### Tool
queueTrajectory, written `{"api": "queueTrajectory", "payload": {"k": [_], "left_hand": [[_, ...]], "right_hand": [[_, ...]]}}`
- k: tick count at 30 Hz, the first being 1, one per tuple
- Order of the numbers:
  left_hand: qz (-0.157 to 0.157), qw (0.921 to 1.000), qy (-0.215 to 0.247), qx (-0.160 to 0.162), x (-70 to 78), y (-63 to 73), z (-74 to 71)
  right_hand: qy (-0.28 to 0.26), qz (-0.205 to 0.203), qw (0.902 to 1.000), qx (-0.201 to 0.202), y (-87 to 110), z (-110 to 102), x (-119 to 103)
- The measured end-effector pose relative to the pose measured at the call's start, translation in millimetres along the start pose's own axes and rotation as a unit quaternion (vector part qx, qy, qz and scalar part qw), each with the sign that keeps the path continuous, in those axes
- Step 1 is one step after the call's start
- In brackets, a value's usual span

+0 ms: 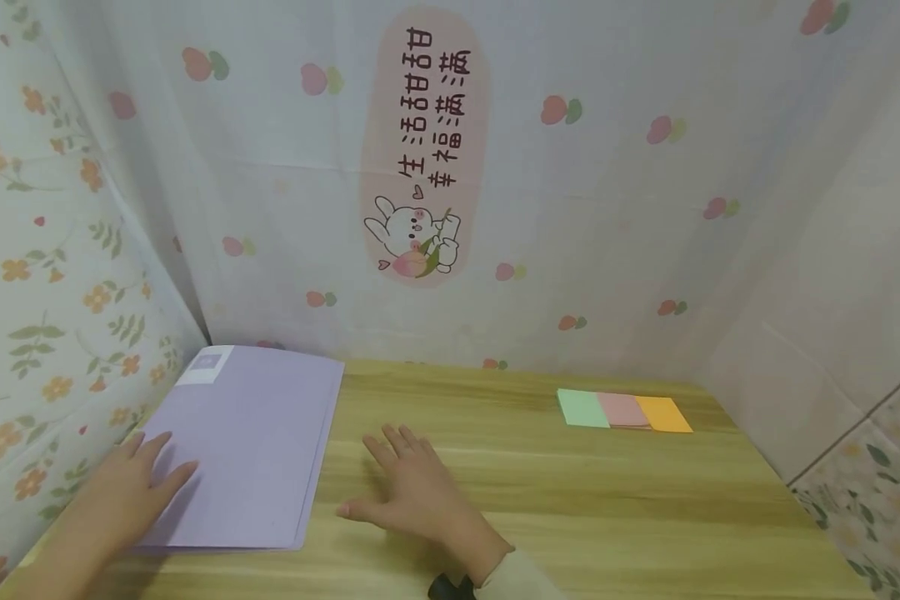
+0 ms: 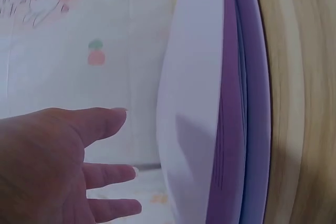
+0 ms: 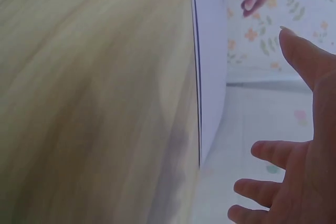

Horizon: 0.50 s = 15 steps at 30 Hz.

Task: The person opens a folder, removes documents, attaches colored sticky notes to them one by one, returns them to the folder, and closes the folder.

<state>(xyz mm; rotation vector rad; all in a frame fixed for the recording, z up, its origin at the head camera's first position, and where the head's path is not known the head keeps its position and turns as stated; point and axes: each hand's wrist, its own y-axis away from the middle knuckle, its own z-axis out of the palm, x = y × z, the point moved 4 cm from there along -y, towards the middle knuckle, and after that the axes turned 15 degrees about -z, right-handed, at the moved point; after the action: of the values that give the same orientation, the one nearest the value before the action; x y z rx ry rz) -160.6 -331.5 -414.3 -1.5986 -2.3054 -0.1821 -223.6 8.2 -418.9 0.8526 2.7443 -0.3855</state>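
A purple folder (image 1: pixel 247 442) with a white label at its upper left corner lies closed on the left of the table. Over its left side hovers my left hand (image 1: pixel 131 487), fingers spread and holding nothing. In the left wrist view, the folder (image 2: pixel 191 108) shows its edge with sheets or pockets between the covers, and a gap separates it from the left hand (image 2: pixel 47 166). To the right of the folder, my right hand (image 1: pixel 420 496) is held above the bare wood with its fingers apart. The right wrist view shows that hand (image 3: pixel 310 156) raised off the table.
Green (image 1: pixel 583 408), pink (image 1: pixel 622 410) and orange sticky notes (image 1: pixel 663 414) lie side by side at the back right of the wooden table (image 1: pixel 570 508). Patterned cloth curtains (image 1: pixel 270 167) enclose the back and sides. A black band (image 1: pixel 450 587) sits at the right wrist.
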Motion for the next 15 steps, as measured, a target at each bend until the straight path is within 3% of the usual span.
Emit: {"api": "queueTrajectory", "payload": {"k": [5,15], "left_hand": [[-0.028,0.9994,0.02,-0.006,-17.0,-3.5,0.1],[-0.087,0.9951,0.025,-0.039,-35.8,-9.6,1.3]], "right_hand": [[-0.007,-0.006,1.0,-0.004,-11.9,6.4,-10.4],[-0.015,-0.013,0.9995,-0.024,-27.6,22.8,-27.9]]}}
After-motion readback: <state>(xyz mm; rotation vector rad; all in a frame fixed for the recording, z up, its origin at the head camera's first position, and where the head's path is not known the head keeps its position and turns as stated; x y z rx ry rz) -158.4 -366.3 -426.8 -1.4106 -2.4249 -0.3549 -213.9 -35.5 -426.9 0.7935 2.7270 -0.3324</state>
